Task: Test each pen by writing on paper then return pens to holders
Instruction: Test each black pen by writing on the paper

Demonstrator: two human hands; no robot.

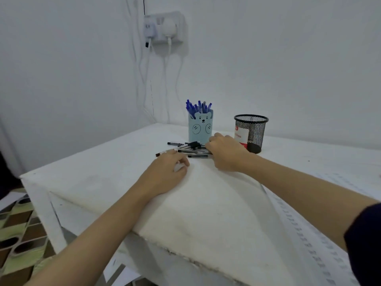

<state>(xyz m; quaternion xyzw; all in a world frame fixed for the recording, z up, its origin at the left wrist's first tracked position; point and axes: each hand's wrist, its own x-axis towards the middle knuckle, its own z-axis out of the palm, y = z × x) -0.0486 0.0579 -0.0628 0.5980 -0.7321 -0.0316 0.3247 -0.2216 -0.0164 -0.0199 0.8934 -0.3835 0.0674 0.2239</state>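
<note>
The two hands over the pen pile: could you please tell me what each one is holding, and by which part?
The right hand rests on the black pens, its fingertips hidden, so a hold cannot be told. The left hand curls round something small and white; which part cannot be told.

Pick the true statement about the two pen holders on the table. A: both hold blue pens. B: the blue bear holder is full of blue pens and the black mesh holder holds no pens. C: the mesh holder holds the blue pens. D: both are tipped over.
B: blue pens stand in the blue bear holder, while no pens show in the upright black mesh holder.
</note>
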